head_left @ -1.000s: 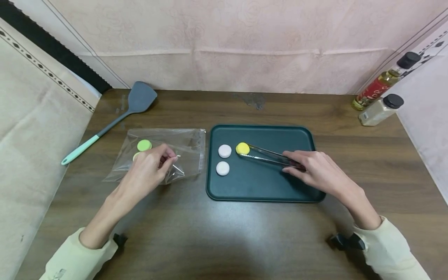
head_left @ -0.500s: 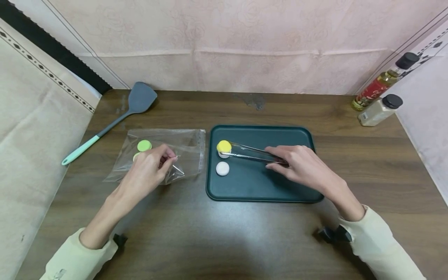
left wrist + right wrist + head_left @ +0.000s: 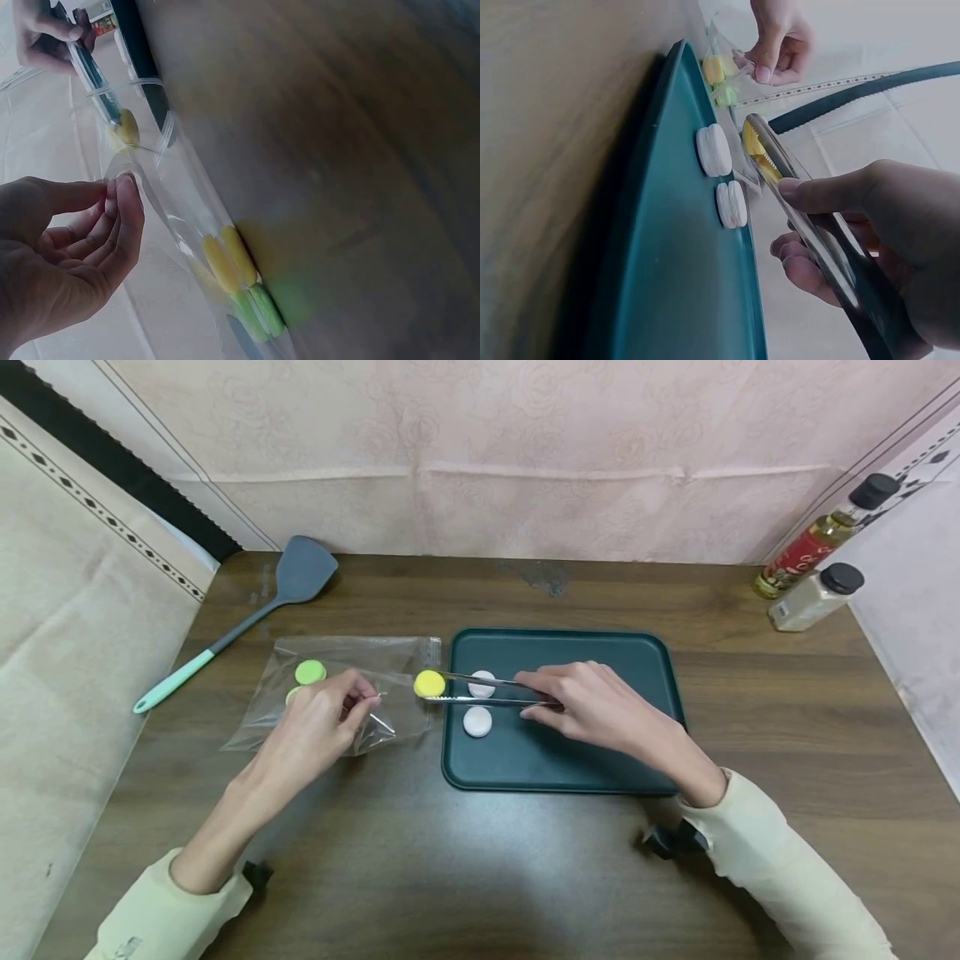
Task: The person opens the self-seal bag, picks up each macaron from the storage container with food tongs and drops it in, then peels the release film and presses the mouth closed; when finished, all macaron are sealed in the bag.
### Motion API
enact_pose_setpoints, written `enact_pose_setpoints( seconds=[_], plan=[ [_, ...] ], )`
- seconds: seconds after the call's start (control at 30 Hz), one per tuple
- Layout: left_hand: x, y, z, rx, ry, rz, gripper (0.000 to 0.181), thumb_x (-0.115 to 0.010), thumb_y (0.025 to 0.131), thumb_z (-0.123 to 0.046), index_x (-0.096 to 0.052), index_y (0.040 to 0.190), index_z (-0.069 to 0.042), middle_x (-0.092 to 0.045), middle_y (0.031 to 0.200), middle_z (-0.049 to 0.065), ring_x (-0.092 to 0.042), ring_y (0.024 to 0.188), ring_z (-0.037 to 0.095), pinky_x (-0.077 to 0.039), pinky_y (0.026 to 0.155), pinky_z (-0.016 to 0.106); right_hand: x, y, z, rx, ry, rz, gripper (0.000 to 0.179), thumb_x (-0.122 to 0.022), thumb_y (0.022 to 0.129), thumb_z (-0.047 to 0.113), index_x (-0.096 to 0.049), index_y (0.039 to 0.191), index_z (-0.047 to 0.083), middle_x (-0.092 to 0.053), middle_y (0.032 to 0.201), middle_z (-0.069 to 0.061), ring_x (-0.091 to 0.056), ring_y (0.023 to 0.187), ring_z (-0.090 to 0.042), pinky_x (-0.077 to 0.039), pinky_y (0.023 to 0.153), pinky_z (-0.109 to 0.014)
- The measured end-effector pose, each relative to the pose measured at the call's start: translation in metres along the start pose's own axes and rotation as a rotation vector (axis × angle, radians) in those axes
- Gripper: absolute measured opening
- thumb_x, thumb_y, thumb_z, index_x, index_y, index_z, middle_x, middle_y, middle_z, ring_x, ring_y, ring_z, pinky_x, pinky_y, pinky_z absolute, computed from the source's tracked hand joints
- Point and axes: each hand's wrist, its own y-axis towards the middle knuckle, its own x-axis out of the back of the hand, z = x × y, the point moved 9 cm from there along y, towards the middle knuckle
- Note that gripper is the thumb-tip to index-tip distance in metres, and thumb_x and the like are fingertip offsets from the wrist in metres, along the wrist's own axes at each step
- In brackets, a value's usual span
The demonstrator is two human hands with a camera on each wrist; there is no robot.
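My right hand [image 3: 600,710] holds metal tongs [image 3: 491,701], whose tips pinch a yellow macaron [image 3: 429,683] at the mouth of a clear plastic bag [image 3: 360,652]. With thumb and fingers, my left hand [image 3: 318,718] pinches the bag's upper layer and lifts it, as the left wrist view shows. Inside the bag lie a yellow macaron [image 3: 238,255] and a green macaron [image 3: 266,309], each beside another of its colour. Two white macarons [image 3: 477,722] rest on the left part of the dark green tray [image 3: 570,768]; the tongs cross above one of them.
Behind the bag, a spatula [image 3: 300,572] with a mint handle lies on the wooden table [image 3: 480,868]. An oil bottle [image 3: 806,552] and a black-capped jar [image 3: 813,600] stand at the back right. Cloth hangs around the table.
My right hand has moved left with the tongs, carrying the yellow macaron from above the tray, past the white ones, to the bag's mouth. My left hand has stayed in place.
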Motion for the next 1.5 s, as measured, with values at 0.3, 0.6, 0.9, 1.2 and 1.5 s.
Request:
enact_pose_setpoints(
  seconds=[0.3, 0.6, 0.9, 1.2, 1.5],
  plan=[
    [0.001, 0.001, -0.002, -0.027, 0.015, -0.023, 0.006, -0.076, 0.100, 0.004, -0.072, 0.098, 0.000, -0.078, 0.090, 0.013, -0.064, 0.069, 0.017, -0.052, 0.060, 0.028, -0.015, 0.035, 0.011, 0.015, -0.004, 0.055, 0.042, -0.078, 0.104, 0.018, -0.071, 0.140, -0.002, -0.080, 0.119, -0.018, -0.055, 0.059, -0.010, -0.034, 0.050, -0.021],
    [-0.002, 0.002, -0.003, -0.008, 0.020, 0.009, 0.005, -0.076, 0.100, 0.004, -0.072, 0.099, 0.002, -0.076, 0.091, 0.015, -0.063, 0.071, 0.020, -0.053, 0.062, 0.030, -0.031, 0.061, 0.031, 0.069, -0.039, 0.072, 0.034, -0.075, 0.106, 0.016, -0.073, 0.136, -0.002, -0.080, 0.120, -0.017, -0.060, 0.061, -0.013, -0.032, 0.050, -0.020],
    [-0.004, 0.003, -0.004, -0.034, 0.037, 0.018, 0.006, -0.076, 0.100, 0.004, -0.071, 0.098, 0.001, -0.076, 0.089, 0.014, -0.065, 0.071, 0.019, -0.054, 0.061, 0.030, -0.036, 0.078, 0.041, 0.091, -0.116, 0.068, 0.035, -0.074, 0.107, 0.019, -0.073, 0.136, -0.001, -0.080, 0.115, -0.015, -0.060, 0.060, -0.013, -0.035, 0.049, -0.021],
    [-0.004, 0.003, -0.005, -0.053, 0.036, 0.037, 0.006, -0.074, 0.102, 0.001, -0.072, 0.098, -0.002, -0.075, 0.087, 0.010, -0.061, 0.069, 0.015, -0.050, 0.060, 0.029, -0.046, 0.093, 0.053, 0.086, -0.141, 0.037, 0.033, -0.075, 0.107, 0.019, -0.074, 0.134, -0.001, -0.080, 0.116, -0.016, -0.070, 0.067, -0.016, -0.050, 0.051, -0.025],
    [-0.007, 0.003, -0.004, -0.055, 0.041, 0.060, 0.005, -0.075, 0.103, 0.000, -0.072, 0.099, -0.001, -0.075, 0.089, 0.011, -0.058, 0.068, 0.015, -0.050, 0.059, 0.027, -0.055, 0.104, 0.061, 0.075, -0.192, 0.032, 0.035, -0.072, 0.109, 0.020, -0.072, 0.138, 0.001, -0.079, 0.109, -0.013, -0.061, 0.061, -0.014, -0.043, 0.049, -0.024]
  ],
)
